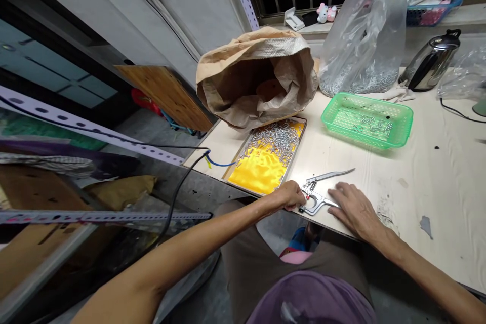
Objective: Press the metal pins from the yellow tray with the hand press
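A pair of silver spring-handled pliers (318, 201) lies at the table's front edge, its handles spread apart. My right hand (356, 210) rests over the lower handle, which runs in between the thumb and the fingers; the upper handle sticks out free. At the jaw end, my left hand (292, 195) is closed in a pinch beside a small red and black part; what its fingertips hold is too small to make out. Left of the pliers is a shallow tray (294, 154) lined with yellow cloth (258, 169), with many small metal pieces (279, 137) heaped toward its far end.
A large open paper sack (224, 78) lies behind the tray. Further right are a green plastic basket (404, 129) with a few metal pieces, a clear bag (366, 35) of metal pieces and a kettle (433, 61). A black cable (176, 192) hangs at the table's left edge.
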A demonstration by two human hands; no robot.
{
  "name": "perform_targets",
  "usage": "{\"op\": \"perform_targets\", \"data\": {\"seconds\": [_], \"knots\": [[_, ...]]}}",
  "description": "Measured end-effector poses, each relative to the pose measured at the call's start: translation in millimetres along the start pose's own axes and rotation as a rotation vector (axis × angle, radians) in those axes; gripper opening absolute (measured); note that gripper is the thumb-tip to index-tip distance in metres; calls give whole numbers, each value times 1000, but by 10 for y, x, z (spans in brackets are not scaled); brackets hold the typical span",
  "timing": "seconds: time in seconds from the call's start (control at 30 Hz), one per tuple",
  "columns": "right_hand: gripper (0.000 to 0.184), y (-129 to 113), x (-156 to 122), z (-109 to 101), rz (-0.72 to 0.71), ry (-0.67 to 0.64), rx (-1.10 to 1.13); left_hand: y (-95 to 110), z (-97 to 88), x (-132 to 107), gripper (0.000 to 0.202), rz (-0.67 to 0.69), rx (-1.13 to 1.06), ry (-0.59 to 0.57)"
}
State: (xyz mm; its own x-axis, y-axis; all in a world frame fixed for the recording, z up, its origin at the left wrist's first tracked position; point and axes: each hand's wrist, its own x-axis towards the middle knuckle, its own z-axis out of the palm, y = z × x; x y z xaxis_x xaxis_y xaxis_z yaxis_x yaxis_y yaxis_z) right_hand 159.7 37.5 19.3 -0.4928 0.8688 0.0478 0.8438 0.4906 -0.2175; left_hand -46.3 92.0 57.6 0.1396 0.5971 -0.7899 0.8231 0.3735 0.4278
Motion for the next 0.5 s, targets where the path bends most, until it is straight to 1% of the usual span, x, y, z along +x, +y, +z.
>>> {"op": "perform_targets", "data": {"seconds": [0.1,0.2,0.3,0.37,0.43,0.5], "knots": [[64,115,14,44,30,59,-90,-17,3,-29,21,-2,5,-14],[84,237,36,95,-15,12,-115,-43,13,-46,19,12,-4,-8],[94,308,82,92,-46,-28,-111,-57,26,-50,20,18,3,-18],[97,318,128,57,-42,-43,-101,-60,32,-44,20,20,7,-24],[97,303,175,11,-27,-60,-93,-67,34,-32,20,27,0,-25],[92,276,207,-27,-16,-78,-83,-85,31,-22,19,32,-9,-29]]}}
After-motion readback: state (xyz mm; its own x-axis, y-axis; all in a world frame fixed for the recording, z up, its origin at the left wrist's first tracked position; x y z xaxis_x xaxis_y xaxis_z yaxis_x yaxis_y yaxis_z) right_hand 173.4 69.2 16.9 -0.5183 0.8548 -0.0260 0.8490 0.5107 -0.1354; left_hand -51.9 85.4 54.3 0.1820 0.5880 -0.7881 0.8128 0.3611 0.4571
